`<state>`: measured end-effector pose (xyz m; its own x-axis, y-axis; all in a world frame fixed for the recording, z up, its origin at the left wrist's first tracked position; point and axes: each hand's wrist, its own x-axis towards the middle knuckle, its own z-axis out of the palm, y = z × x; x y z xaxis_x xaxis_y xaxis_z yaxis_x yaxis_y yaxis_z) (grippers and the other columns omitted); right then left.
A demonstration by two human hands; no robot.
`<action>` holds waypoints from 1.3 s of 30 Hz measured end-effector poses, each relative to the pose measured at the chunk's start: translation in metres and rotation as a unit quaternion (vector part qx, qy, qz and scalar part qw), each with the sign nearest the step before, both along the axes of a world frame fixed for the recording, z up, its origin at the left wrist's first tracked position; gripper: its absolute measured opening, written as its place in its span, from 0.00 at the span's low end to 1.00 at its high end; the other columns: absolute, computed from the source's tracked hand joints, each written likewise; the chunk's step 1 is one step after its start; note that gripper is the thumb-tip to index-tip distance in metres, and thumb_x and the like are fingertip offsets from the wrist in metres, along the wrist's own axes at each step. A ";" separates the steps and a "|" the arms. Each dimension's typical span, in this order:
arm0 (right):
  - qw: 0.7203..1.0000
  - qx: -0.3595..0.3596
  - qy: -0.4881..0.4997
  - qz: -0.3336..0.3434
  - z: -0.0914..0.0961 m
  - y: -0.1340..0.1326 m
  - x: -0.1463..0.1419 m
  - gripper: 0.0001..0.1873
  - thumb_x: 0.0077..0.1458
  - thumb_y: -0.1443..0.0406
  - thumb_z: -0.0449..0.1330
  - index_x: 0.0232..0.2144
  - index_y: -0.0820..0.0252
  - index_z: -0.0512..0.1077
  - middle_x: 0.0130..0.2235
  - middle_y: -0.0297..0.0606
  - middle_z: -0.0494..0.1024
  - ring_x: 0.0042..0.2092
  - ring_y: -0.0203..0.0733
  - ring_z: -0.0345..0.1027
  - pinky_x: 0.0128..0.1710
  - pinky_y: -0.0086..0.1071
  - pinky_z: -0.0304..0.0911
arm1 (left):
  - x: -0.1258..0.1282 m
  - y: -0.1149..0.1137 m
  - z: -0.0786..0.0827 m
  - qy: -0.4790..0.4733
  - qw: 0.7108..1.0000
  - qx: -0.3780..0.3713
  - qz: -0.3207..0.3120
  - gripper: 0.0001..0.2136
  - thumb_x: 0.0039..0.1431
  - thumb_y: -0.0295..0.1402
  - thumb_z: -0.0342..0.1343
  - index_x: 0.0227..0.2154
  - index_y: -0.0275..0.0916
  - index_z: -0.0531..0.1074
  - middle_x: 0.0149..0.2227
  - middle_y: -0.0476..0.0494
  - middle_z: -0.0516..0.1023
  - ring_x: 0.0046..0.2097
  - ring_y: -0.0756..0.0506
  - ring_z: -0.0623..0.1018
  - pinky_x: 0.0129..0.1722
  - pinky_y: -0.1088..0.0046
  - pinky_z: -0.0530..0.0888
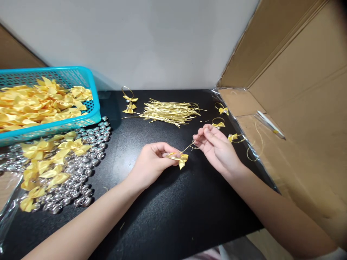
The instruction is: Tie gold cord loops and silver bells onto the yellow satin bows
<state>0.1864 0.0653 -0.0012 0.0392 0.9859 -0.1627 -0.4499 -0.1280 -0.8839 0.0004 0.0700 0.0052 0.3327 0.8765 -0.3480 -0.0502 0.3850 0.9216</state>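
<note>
My left hand (154, 162) is closed in a pinch on a small yellow ribbon bow (181, 159) above the black table (168, 213). A thin gold cord (187, 147) runs from the bow up to my right hand (217, 146), whose fingertips pinch the cord's other end. Both hands hover near the middle of the table, a short way apart. Behind them lies a loose bundle of gold cords (169, 111).
A turquoise basket (94, 104) full of yellow bows stands at the back left. In front of it lie several silver bells (81, 169) with loose bows on top. Finished bows with cord loops (129, 103) lie nearby. An open cardboard box (298, 108) borders the right side.
</note>
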 end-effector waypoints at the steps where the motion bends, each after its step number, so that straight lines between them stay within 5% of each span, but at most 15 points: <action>1: 1.000 -0.003 0.006 -0.007 0.001 0.001 0.003 0.09 0.53 0.60 0.64 0.30 0.54 0.66 0.32 0.27 0.73 0.37 0.33 0.72 0.43 0.30 0.67 | 0.000 0.000 0.000 -0.004 1.000 -0.001 -0.003 0.04 0.42 0.28 0.68 0.21 0.36 0.78 0.25 0.47 0.83 0.26 0.52 0.78 0.30 0.79 0.74; 14: 1.000 -0.012 0.018 0.007 0.003 -0.003 0.002 0.07 0.53 0.62 0.64 0.30 0.55 0.69 0.35 0.31 0.72 0.37 0.34 0.69 0.39 0.30 0.68 | 0.000 0.002 -0.006 -0.036 0.999 -0.019 0.032 0.04 0.39 0.24 0.68 0.20 0.36 0.78 0.22 0.49 0.81 0.25 0.53 0.76 0.29 0.80 0.72; 23: 0.989 0.055 0.065 0.124 0.007 -0.015 -0.007 0.06 0.52 0.63 0.66 0.28 0.56 0.72 0.29 0.30 0.65 0.31 0.33 0.60 0.40 0.35 0.70 | -0.001 0.002 -0.008 -0.041 0.995 0.011 0.087 0.04 0.39 0.24 0.67 0.20 0.36 0.78 0.24 0.49 0.82 0.24 0.54 0.76 0.28 0.82 0.72; 39: 0.978 0.044 0.091 0.180 0.001 -0.016 -0.010 0.07 0.53 0.62 0.66 0.28 0.57 0.72 0.31 0.30 0.66 0.30 0.31 0.61 0.40 0.33 0.67 | 0.003 -0.002 -0.004 -0.022 0.997 0.059 0.047 0.06 0.42 0.27 0.69 0.22 0.34 0.77 0.25 0.46 0.83 0.28 0.50 0.80 0.32 0.78 0.76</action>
<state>0.1765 0.0492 0.0001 -0.3357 0.9407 -0.0490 -0.5405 -0.2350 -0.8078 0.0030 0.0681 0.0007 0.2604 0.9381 -0.2285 -0.1220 0.2667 0.9560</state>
